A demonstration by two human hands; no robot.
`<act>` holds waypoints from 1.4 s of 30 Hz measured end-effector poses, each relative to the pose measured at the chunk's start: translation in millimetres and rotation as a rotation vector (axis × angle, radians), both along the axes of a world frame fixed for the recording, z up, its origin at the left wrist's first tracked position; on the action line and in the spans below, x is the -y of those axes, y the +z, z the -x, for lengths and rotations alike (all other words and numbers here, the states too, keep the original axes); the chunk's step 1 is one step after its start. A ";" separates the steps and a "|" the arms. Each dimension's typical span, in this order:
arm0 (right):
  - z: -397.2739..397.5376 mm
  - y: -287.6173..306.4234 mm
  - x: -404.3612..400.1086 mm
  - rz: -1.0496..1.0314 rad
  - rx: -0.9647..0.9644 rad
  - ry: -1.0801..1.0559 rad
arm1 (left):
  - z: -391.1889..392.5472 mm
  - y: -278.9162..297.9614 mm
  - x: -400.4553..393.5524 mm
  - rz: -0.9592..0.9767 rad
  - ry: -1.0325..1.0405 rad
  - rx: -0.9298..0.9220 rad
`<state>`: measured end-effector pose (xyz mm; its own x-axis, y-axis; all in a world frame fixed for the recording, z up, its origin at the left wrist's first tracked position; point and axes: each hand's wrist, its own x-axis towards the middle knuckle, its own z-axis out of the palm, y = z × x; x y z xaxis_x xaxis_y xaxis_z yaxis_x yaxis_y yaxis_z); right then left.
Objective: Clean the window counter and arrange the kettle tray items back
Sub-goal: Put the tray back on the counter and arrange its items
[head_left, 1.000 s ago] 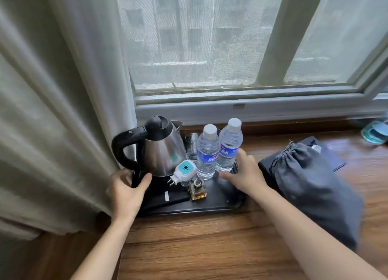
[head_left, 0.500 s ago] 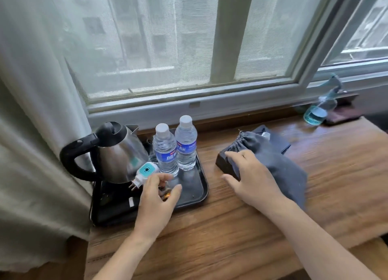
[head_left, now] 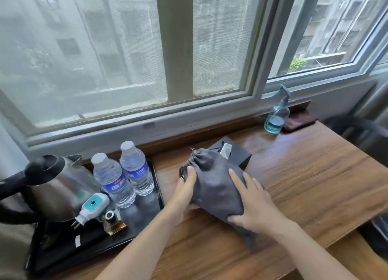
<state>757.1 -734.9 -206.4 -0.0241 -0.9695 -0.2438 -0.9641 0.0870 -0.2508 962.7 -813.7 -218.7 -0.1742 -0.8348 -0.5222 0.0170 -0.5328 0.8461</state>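
Observation:
A black tray [head_left: 156, 192] sits at the left of the wooden counter [head_left: 304, 174]. On it stand a steel kettle [head_left: 54, 187], two water bottles [head_left: 113, 181] [head_left: 136, 168], a white and teal plug-in device [head_left: 93, 206] and a small glass perfume bottle [head_left: 112, 223]. Right of the tray lies a grey drawstring bag [head_left: 212, 185], leaning on a black tissue box [head_left: 237, 153]. My left hand [head_left: 184, 193] presses the bag's left side with straight fingers. My right hand [head_left: 252, 204] lies flat on its right side, thumb at the near edge.
A spray bottle [head_left: 277, 116] with blue liquid stands at the back right by the window frame, next to a folded dark brown cloth [head_left: 298, 120]. The counter ends at the right, where a dark chair [head_left: 357, 128] stands. A curtain hangs at the far left.
My view swung to the right. My left hand left the tray and came over to the bag's left side. My right hand slid further onto the bag.

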 end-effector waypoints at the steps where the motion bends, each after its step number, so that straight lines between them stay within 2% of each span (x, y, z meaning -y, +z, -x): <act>1: 3.2 -5.6 1.8 0.044 0.020 -0.014 | 9.6 3.8 4.3 0.005 0.005 -0.016; 6: 31.4 -13.4 29.3 0.151 0.010 -0.105 | 52.1 17.5 28.9 0.050 -0.019 0.004; 17: 70.2 -12.9 92.5 0.083 -0.009 -0.186 | 97.6 3.2 88.5 0.096 0.007 0.004; 22: 70.5 -16.3 97.4 0.089 -0.004 -0.186 | 84.0 -1.0 84.3 0.059 -0.009 0.062; 27: 58.7 -16.9 94.8 0.104 -0.037 -0.191 | 43.0 -6.7 48.2 0.134 -0.044 0.189; 31: 10.3 -6.8 87.5 0.356 -0.101 -0.057 | -11.4 3.2 3.5 0.205 -0.088 0.306; 33: -22.2 -0.8 85.9 0.518 0.033 0.080 | -41.8 14.9 -18.1 0.268 -0.081 0.378; 35: -56.1 3.9 88.2 0.578 0.246 0.228 | -72.2 30.3 -38.2 0.386 0.019 0.431; 38: -109.9 13.5 98.1 0.406 0.598 0.300 | -114.5 60.5 -60.1 0.626 0.420 0.486; 40: -146.6 18.9 107.5 0.287 0.697 0.286 | -141.9 68.8 -58.2 0.773 0.671 0.625; 42: -178.3 18.0 117.3 0.183 0.765 0.285 | -165.2 66.1 -44.2 0.789 0.665 0.822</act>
